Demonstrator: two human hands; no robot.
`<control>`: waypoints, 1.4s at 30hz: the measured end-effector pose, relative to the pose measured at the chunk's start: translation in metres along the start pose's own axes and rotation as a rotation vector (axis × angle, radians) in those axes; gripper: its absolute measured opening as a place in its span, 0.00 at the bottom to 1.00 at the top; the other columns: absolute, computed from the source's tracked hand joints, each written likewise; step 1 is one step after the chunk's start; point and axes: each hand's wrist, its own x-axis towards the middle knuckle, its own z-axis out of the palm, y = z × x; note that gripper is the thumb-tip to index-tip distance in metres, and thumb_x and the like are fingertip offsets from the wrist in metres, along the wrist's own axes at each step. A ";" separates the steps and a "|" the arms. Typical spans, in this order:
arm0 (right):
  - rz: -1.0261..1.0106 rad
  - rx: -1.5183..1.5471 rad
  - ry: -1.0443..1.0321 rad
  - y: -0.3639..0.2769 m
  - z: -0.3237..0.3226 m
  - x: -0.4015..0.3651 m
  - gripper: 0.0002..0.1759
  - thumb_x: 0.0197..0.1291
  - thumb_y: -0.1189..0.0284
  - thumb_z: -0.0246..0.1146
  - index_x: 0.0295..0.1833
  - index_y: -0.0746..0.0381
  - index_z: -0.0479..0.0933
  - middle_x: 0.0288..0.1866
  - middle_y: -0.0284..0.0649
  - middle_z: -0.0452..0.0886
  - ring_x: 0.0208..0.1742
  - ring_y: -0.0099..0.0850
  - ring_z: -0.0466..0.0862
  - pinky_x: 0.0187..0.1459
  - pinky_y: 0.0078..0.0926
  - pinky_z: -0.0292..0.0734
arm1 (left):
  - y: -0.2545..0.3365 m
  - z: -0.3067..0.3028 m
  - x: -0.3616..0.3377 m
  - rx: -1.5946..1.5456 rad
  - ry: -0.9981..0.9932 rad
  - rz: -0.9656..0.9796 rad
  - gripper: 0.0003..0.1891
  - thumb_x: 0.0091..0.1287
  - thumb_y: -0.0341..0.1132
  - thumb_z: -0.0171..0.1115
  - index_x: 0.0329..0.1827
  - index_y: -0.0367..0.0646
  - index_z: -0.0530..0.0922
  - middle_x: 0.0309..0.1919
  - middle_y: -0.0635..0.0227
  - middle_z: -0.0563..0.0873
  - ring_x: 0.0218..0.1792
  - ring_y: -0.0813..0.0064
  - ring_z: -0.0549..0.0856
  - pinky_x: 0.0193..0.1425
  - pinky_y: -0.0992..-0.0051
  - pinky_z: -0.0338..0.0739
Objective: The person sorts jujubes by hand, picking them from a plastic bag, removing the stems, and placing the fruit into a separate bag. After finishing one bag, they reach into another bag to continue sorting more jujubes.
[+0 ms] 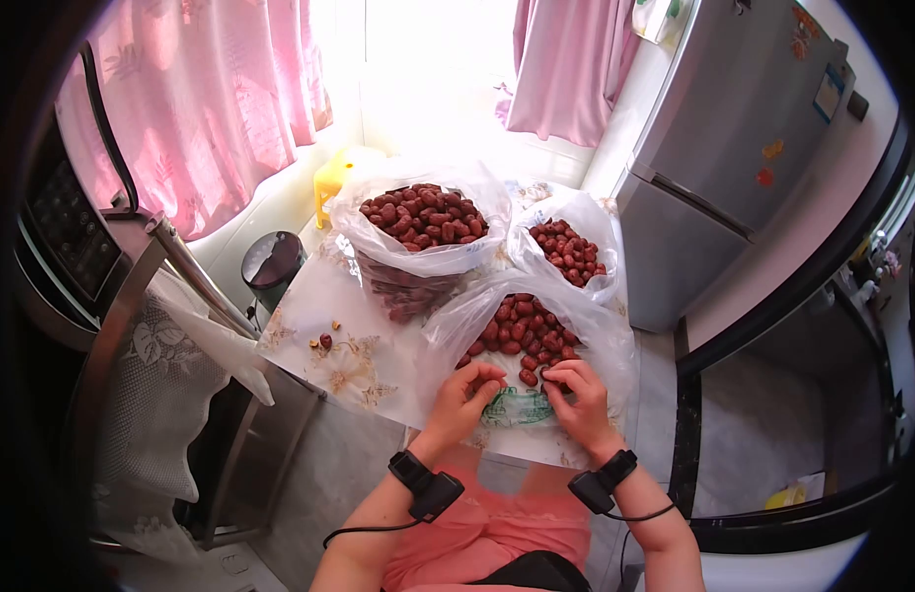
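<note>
A clear plastic bag [608,345] of red dates [522,328] lies with its mouth toward me at the table's near edge. At the left of its mouth, my left hand [467,397] is closed in a pinch on the bag's edge. My right hand [580,400] pinches the same edge on the right. Between the two hands shows green print [518,407] on the plastic. A few dates lie near the opening, close to my fingertips. Straps with black devices sit on both wrists.
Behind stand a large open bag of dates [428,217] and a smaller one [568,252]. A single date [325,340] and small scraps lie on the patterned tablecloth [369,370]. A fridge [714,148] is at the right, a dark bin [272,266] at the left.
</note>
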 end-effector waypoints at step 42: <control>0.136 0.082 0.044 -0.005 0.019 -0.005 0.12 0.65 0.76 0.68 0.52 0.62 0.78 0.49 0.42 0.86 0.50 0.44 0.83 0.53 0.38 0.77 | 0.005 0.000 -0.002 0.117 0.028 0.033 0.05 0.76 0.24 0.60 0.51 0.36 0.80 0.43 0.70 0.87 0.46 0.82 0.85 0.51 0.81 0.78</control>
